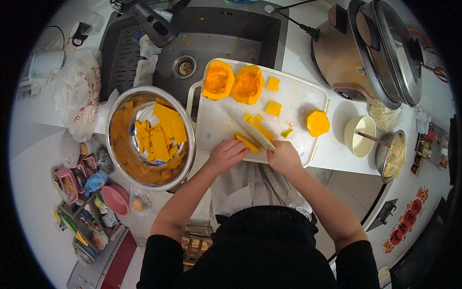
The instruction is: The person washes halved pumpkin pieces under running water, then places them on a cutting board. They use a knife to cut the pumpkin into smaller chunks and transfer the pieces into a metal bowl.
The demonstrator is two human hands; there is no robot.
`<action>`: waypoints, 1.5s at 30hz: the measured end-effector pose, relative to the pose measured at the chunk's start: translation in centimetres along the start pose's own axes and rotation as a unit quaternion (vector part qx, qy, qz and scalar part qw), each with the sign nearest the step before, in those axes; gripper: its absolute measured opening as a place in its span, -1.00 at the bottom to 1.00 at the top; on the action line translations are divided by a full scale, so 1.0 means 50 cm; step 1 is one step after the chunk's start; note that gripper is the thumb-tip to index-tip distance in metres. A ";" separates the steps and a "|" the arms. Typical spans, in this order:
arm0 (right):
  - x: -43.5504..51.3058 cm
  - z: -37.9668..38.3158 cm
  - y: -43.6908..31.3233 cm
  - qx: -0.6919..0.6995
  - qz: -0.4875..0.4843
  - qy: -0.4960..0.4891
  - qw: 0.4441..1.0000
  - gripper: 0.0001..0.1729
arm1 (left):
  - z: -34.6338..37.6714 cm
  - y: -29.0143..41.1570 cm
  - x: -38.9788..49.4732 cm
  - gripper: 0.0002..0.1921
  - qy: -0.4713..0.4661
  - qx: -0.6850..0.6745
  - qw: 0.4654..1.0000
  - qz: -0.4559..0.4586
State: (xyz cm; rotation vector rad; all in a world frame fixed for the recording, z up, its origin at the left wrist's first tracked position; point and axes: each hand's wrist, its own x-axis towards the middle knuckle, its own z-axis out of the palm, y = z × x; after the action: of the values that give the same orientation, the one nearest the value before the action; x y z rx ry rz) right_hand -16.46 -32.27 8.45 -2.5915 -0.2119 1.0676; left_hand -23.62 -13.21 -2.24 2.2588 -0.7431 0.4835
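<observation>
My right hand point(286, 158) grips the handle end of a kitchen knife point(249, 128), whose blade points up and to the left across a white cutting board point(216, 124). Under the fingertips of my left hand point(227, 155) is a thick orange pumpkin strip point(247, 143), on the near side of the blade. Cut pumpkin pieces point(262, 129) lie along the blade's far side. Two hollowed pumpkin halves point(217, 80) rest at the board's far left. Flat pumpkin squares point(273, 108) lie near the middle, and a faceted pumpkin chunk point(317, 123) sits at the right.
Left of the board stands a steel bowl point(112, 144) holding pumpkin slices point(160, 141). Beyond is a dark sink point(231, 21) with a faucet point(158, 27). A large electric cooker point(343, 57), a cream bowl point(348, 139) and a metal bowl point(382, 159) occupy the right counter.
</observation>
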 end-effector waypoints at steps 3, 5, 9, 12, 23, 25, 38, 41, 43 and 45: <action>-0.053 -0.008 -0.011 -0.046 -0.009 -0.013 0.999 -0.84 | -0.003 0.002 0.004 -0.79 -0.008 0.009 1.000 -0.001; -0.080 -0.013 -0.023 -0.060 0.001 -0.024 0.998 -0.85 | -0.008 -0.001 0.008 -0.80 -0.002 -0.005 1.000 0.005; -0.093 -0.024 -0.038 -0.062 -0.002 -0.015 0.998 -0.87 | -0.012 0.000 0.011 -0.80 -0.009 0.004 1.000 0.007; -0.091 -0.027 -0.046 -0.057 0.019 -0.034 0.998 -0.87 | -0.011 0.002 0.010 -0.81 -0.006 -0.006 1.000 0.002; 0.008 0.029 -0.006 -0.014 -0.023 0.029 0.999 -0.84 | -0.006 -0.004 0.010 -0.81 0.015 0.002 1.000 0.021; 0.008 0.020 0.015 0.019 -0.020 0.033 0.999 -0.82 | 0.000 -0.001 0.006 -0.79 0.032 -0.006 0.999 0.012; -0.096 -0.026 -0.052 -0.059 0.027 -0.029 0.997 -0.88 | -0.017 0.001 0.025 -0.84 0.019 -0.013 1.000 0.008; -0.096 -0.025 -0.055 -0.047 0.023 -0.027 0.998 -0.86 | -0.016 0.000 0.025 -0.84 0.019 -0.025 0.999 0.006; -0.096 -0.023 -0.059 -0.045 0.045 -0.040 0.997 -0.86 | -0.016 -0.001 0.023 -0.84 0.016 -0.025 1.000 0.009; -0.088 -0.015 -0.064 -0.052 0.046 -0.046 0.997 -0.86 | -0.016 -0.002 0.022 -0.85 0.013 -0.028 0.999 0.011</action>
State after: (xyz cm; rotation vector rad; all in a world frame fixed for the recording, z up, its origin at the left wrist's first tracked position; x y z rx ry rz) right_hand -19.08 -30.60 12.99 -2.6689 -0.1764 1.2412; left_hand -22.81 -12.97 -1.18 2.1901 -0.7605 0.4964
